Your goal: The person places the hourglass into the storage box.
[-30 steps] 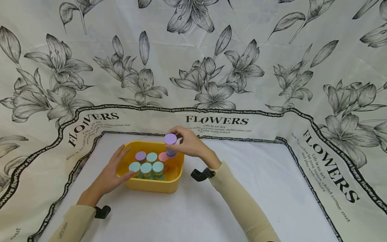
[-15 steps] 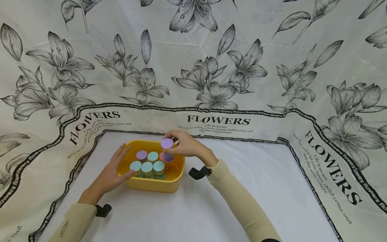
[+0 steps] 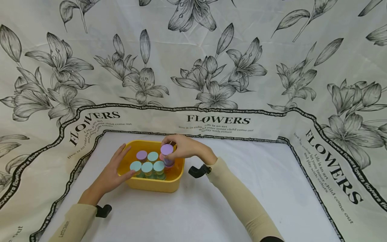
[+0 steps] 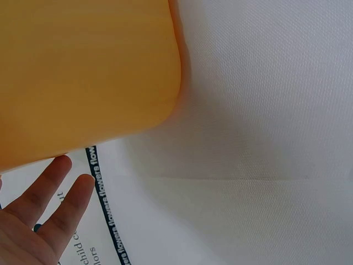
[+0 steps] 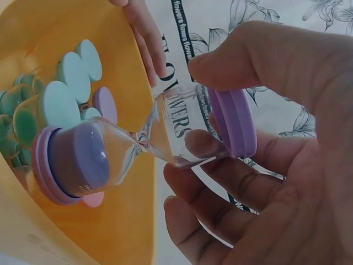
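My right hand (image 3: 188, 147) holds a sand timer (image 3: 167, 150) with purple caps, over the right part of a yellow bin (image 3: 152, 186). In the right wrist view the thumb and fingers pinch its clear upper bulb near the cap, and purple sand (image 5: 83, 157) fills the bulb at the other end. Several teal-capped sand timers (image 3: 147, 167), a purple-capped one (image 3: 141, 155) and a pink-capped one (image 3: 161, 157), partly hidden by the held timer, stand inside. My left hand (image 3: 107, 174) rests at the bin's left end, fingers spread and fairly straight, thumb over the front rim.
The bin stands on a white cloth (image 3: 242, 188). A floral fabric backdrop (image 3: 217, 67) rises behind and at both sides, with a lettered border along its foot. Black wrist mounts (image 3: 103, 211) jut from both sleeves.
My right hand has brought the purple-capped sand timer slightly left and down, lower into the bin's right part. The left hand stays at the bin's left end.
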Demonstrator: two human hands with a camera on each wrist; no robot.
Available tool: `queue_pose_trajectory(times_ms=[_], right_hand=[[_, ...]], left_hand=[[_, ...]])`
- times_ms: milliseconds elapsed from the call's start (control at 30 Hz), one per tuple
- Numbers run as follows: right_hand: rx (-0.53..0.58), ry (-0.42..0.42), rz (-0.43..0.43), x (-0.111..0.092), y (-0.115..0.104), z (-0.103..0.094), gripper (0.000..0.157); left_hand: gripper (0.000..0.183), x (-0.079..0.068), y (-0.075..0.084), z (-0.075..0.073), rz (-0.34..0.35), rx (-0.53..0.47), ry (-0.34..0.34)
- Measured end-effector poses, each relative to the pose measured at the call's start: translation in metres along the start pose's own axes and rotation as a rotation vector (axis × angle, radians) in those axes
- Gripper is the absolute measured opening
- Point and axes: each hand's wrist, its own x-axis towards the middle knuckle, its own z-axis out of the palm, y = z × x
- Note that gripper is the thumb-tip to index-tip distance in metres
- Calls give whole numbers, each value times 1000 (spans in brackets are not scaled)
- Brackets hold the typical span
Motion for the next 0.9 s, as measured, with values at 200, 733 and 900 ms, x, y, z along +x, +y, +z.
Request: queue_pose_trajectory(times_ms=[200,733,900], right_hand=[[-15,-31,-7,-1,-1,0,41],[-48,-103,-45,3,-4,0,37],[-54,-135,-28,7,-2,3,36]], left_hand=[[92,0,1,0,-6,-1,-3],[92,-1,0,0,-6,-6,-4],[92,-1,1,0,-2,-6,-2]])
